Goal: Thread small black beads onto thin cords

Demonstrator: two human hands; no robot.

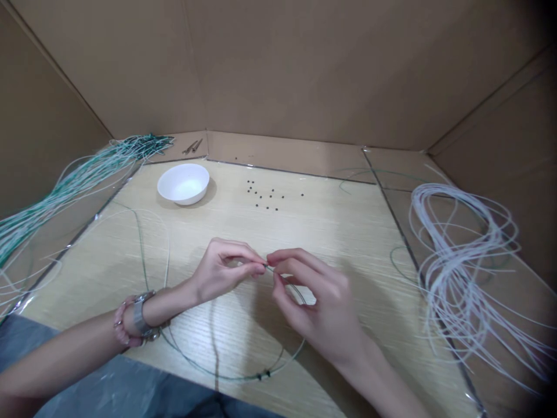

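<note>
Above the middle of the table, my left hand (pixel 226 270) has thumb and forefinger pinched on a thin cord. A small dark spot, a bead or knot, shows at its fingertips. Right beside it, my right hand (pixel 317 296) also has its fingertips closed on the cord. From the hands a loop of thin green and white cord (pixel 241 379) hangs down and round to the left wrist. Two dark beads or knots (pixel 263 375) sit close together at the bottom of the loop. Thin green and white strands lie beyond my left forearm.
Several small dark beads (pixel 270 196) lie scattered on the wooden table (pixel 235 220). A white bowl (pixel 187 194) stands at the back left. A bundle of green and white cords (pixel 87 177) lies left, small metal tools (pixel 192 146) behind. White cords (pixel 452 261) are coiled right. Cardboard walls (pixel 287 75) surround the table.
</note>
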